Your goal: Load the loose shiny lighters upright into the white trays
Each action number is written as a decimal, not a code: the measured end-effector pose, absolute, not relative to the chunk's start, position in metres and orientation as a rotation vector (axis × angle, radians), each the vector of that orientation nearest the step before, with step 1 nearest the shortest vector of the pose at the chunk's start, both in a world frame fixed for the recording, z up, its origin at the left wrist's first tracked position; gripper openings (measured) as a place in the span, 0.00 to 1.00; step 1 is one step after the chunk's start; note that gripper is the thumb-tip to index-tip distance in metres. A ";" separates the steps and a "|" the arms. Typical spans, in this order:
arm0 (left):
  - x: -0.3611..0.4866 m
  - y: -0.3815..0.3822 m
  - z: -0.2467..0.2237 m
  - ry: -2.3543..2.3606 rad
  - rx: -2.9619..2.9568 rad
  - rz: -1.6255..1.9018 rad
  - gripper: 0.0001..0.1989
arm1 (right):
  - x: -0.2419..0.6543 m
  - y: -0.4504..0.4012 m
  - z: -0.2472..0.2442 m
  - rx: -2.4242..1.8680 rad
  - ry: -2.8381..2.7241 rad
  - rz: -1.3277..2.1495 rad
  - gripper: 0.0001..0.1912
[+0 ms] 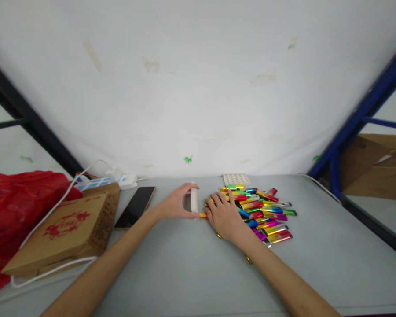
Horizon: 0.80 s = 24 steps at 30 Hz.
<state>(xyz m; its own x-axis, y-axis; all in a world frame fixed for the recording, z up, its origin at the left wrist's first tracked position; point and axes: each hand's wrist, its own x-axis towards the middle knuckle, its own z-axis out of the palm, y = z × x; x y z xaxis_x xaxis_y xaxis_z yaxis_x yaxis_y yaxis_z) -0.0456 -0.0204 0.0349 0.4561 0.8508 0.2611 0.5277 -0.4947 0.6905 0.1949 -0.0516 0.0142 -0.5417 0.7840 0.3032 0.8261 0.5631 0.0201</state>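
Observation:
Near the middle of the grey table, my left hand (pixel 178 203) grips a small white tray (pixel 194 200) standing on its edge, thumb at the near end and fingers at the far end. My right hand (pixel 222 214) rests palm down at the left side of a pile of shiny coloured lighters (pixel 267 213), its fingers bent over some of them. What lies under that palm is hidden. An orange piece (pixel 202 215) shows between my two hands. Behind the pile lies a white tray with rows of holes (pixel 236 179).
A black phone (pixel 136 207) lies left of my left hand. Farther left are a brown cardboard box (pixel 61 229), a red plastic bag (pixel 23 220), a white power strip (pixel 127 181) and white cables. A white wall (pixel 198 97) rises behind the table (pixel 191 273).

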 end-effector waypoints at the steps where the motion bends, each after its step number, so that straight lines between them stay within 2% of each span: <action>1: -0.049 -0.020 0.038 1.146 2.186 0.784 0.43 | 0.196 -0.052 0.014 -1.337 -2.542 -0.230 0.17; 6: -0.068 -0.011 0.038 1.317 2.242 0.704 0.43 | 0.200 -0.050 0.017 -1.328 -2.556 -0.193 0.17; 11: -0.054 0.003 -0.008 1.841 2.140 1.018 0.35 | 0.202 -0.048 0.023 -1.352 -2.549 -0.123 0.14; 15: -0.039 0.008 -0.028 1.824 2.337 0.843 0.33 | 0.203 -0.048 0.025 -1.342 -2.534 -0.109 0.13; 19: -0.039 0.003 -0.020 1.783 2.474 0.652 0.35 | 0.204 -0.048 0.024 -1.326 -2.543 -0.110 0.14; 24: -0.046 0.015 0.009 1.780 2.487 0.333 0.25 | 0.204 -0.049 0.024 -1.329 -2.531 -0.097 0.14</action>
